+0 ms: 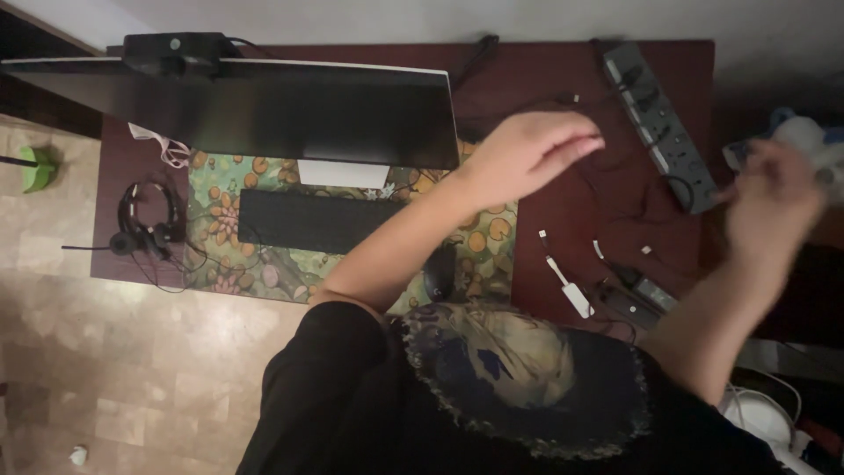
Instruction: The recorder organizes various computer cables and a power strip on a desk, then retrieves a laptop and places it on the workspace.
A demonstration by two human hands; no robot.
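Dark-red surface (563, 79) carries a monitor (264, 105), keyboard (308, 220) and power strip (664, 132). Left hand (527, 154) hovers open over loose cables (615, 185); right hand (774, 211) (blurred, grip unclear) nears the strip's end. Steadying the strip seems wise.

A dark red-brown table (563, 79) carries a monitor (264, 105), a black keyboard (308, 220) and a black mouse (440, 273) on a patterned desk mat (229, 264). A black headset (145, 224) lies at the table's edge, a white adapter (567, 286) nearby; a green object (37, 167) sits on the tiled floor (132, 378).
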